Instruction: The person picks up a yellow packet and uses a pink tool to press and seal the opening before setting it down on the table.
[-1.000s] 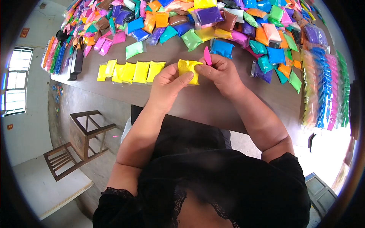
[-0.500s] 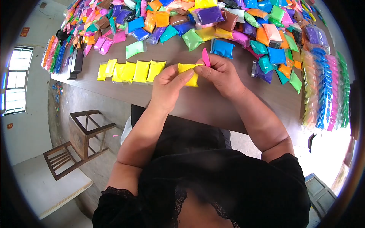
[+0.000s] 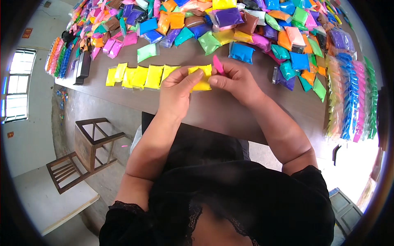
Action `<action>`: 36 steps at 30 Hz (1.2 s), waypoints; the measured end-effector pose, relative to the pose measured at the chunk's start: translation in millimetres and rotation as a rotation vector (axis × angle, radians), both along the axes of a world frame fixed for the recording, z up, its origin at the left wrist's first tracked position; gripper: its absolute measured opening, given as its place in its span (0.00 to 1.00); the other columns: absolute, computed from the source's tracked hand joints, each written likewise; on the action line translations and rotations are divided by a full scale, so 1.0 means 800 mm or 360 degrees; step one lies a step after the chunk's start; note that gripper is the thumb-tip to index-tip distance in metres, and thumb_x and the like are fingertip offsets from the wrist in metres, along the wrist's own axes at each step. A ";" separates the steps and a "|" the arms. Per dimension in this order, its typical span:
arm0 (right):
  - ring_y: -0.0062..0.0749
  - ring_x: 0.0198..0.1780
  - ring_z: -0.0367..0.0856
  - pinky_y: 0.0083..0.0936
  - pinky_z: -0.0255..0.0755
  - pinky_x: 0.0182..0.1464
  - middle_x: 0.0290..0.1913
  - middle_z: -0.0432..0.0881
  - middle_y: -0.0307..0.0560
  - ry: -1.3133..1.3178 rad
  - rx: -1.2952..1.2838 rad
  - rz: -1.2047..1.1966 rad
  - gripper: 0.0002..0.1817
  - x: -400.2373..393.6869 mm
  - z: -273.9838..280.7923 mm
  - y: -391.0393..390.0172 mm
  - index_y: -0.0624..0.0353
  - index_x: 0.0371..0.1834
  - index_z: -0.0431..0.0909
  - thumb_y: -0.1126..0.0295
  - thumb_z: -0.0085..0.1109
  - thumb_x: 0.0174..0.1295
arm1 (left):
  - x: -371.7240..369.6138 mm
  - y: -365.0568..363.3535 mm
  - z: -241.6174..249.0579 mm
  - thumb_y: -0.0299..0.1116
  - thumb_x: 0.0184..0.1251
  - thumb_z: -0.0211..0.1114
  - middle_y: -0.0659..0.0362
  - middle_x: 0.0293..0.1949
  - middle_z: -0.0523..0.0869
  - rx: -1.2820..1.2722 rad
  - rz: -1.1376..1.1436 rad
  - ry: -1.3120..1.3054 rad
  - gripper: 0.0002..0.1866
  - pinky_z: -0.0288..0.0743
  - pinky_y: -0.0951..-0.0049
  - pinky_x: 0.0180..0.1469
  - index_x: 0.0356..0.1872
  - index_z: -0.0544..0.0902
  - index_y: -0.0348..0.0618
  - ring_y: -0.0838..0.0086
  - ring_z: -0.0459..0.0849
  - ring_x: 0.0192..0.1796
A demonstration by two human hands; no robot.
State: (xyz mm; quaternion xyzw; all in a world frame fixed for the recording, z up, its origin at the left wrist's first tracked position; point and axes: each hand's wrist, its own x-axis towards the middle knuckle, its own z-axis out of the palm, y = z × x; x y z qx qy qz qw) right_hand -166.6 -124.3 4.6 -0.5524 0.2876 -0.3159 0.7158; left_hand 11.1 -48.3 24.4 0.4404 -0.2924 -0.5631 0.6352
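Observation:
My left hand [image 3: 175, 86] is closed on a yellow packet [image 3: 202, 82], its thumb pressed over the front and the fingers behind. The packet looks soft, in clear film. Just right of it, my right hand [image 3: 238, 82] pinches a small pink plastic tool [image 3: 218, 65], flat with a rounded tip that points up and left. The right thumb is right at the packet's edge. To the left, several yellow packets [image 3: 140, 76] lie side by side in a row on the brown table [image 3: 221, 108], the nearest one partly behind my left hand.
A large heap of coloured packets [image 3: 201, 31] spreads along the far side. One light green packet [image 3: 147, 52] lies in front of it. Linked strips of packets [image 3: 349, 98] hang over the right edge. A dark box-like object [image 3: 82, 67] stands far left; a wooden chair [image 3: 86, 147] is on the floor.
The yellow packet has turned to face up more, and the right thumb has slid off its upper corner. The pink tool has shifted left and down and tilts more to the left.

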 end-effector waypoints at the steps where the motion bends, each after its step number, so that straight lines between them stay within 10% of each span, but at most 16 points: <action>1: 0.13 0.38 0.75 0.17 0.72 0.40 0.37 0.81 0.32 -0.0023 -0.0082 0.0060 0.12 0.002 -0.001 0.001 0.62 0.45 0.84 0.65 0.70 0.67 | -0.002 0.000 0.000 0.27 0.68 0.72 0.60 0.44 0.89 -0.0002 0.0001 -0.0001 0.11 0.77 0.78 0.51 0.48 0.85 0.35 0.79 0.85 0.46; 12: 0.14 0.35 0.77 0.18 0.73 0.38 0.34 0.83 0.35 -0.0025 -0.0010 0.0072 0.12 -0.002 0.002 0.001 0.63 0.44 0.83 0.68 0.72 0.64 | -0.004 0.000 -0.002 0.39 0.75 0.66 0.64 0.43 0.87 0.0022 0.0007 -0.0186 0.15 0.73 0.81 0.51 0.49 0.84 0.37 0.83 0.81 0.47; 21: 0.14 0.38 0.75 0.18 0.72 0.42 0.37 0.81 0.33 -0.0035 0.0120 -0.0033 0.10 -0.005 0.015 -0.002 0.61 0.44 0.83 0.68 0.71 0.65 | -0.002 0.005 -0.003 0.27 0.69 0.70 0.60 0.48 0.87 -0.0032 -0.0158 -0.0160 0.19 0.79 0.76 0.51 0.59 0.79 0.34 0.78 0.84 0.48; 24: 0.14 0.39 0.75 0.17 0.71 0.42 0.37 0.81 0.33 -0.0067 -0.0025 -0.0020 0.10 -0.002 0.010 0.000 0.61 0.44 0.83 0.68 0.71 0.65 | 0.012 0.006 0.002 0.29 0.68 0.72 0.61 0.47 0.87 0.0070 -0.0308 -0.0681 0.20 0.79 0.78 0.51 0.58 0.80 0.35 0.79 0.85 0.46; 36: 0.17 0.43 0.79 0.19 0.74 0.47 0.42 0.83 0.35 -0.0208 0.0000 0.0109 0.10 -0.004 0.008 -0.002 0.60 0.47 0.81 0.71 0.69 0.65 | 0.008 0.011 0.003 0.33 0.70 0.71 0.61 0.44 0.88 -0.0068 -0.0217 -0.0469 0.17 0.78 0.79 0.49 0.55 0.84 0.36 0.81 0.84 0.44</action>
